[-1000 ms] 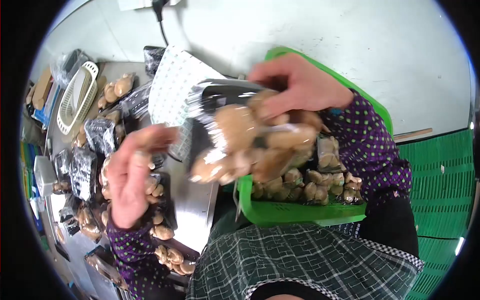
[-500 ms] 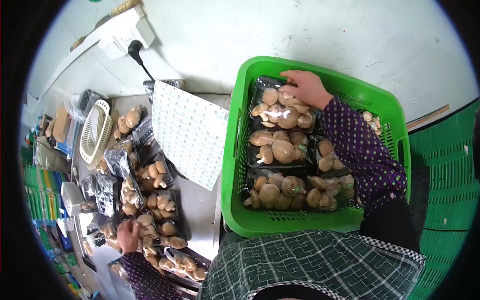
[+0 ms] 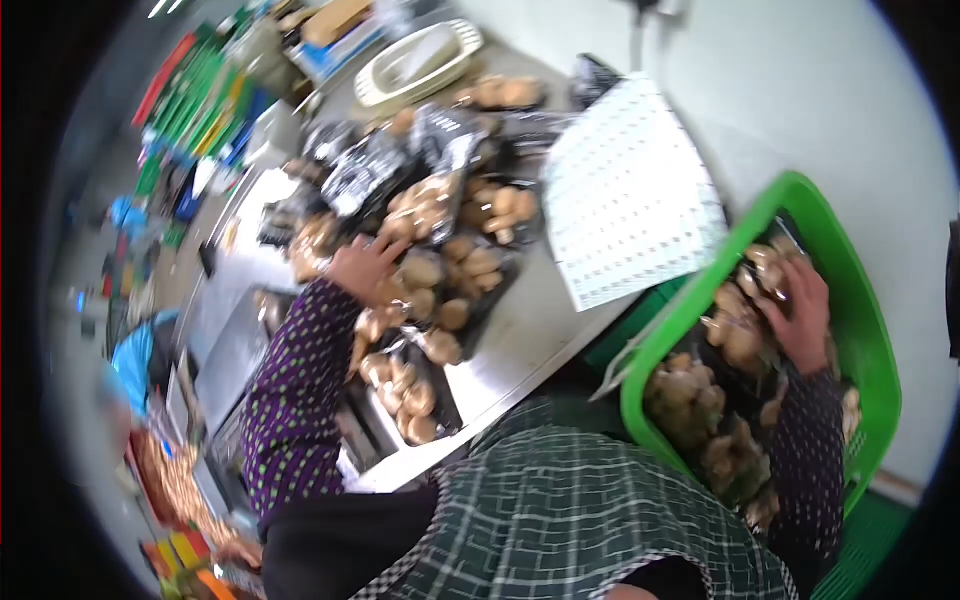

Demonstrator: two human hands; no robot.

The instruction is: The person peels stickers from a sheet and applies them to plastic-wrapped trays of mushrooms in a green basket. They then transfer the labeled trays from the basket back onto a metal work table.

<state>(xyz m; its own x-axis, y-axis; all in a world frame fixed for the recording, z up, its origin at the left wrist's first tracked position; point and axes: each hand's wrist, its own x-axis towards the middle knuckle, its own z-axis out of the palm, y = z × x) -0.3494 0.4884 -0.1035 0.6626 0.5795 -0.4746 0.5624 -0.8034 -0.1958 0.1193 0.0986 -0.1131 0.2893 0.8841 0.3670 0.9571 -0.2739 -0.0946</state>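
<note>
My left hand (image 3: 365,268), fingers spread, lies on film-wrapped mushroom packs (image 3: 420,278) heaped on the metal table (image 3: 515,345). Another mushroom pack (image 3: 405,395) sits at the table's front edge, just below that hand. Inside the green basket (image 3: 868,300), my right hand (image 3: 803,312) rests with thumb and fingers apart against a mushroom pack (image 3: 738,325). More mushroom packs (image 3: 685,395) line the basket's near side. My right forearm covers part of the basket's contents, and blur softens the finger edges.
A printed sheet (image 3: 630,195) lies between the heap and the basket. A cream plastic basket (image 3: 420,62) stands at the table's back. Black-wrapped packs (image 3: 365,170) lie behind my left hand. Green crates (image 3: 205,100) are stacked far left. A white wall (image 3: 780,90) borders the right.
The view has swung left, so the table heap is now central and the basket at right. My right hand has moved down from the basket's far-end pack; my left hand stays at the heap.
</note>
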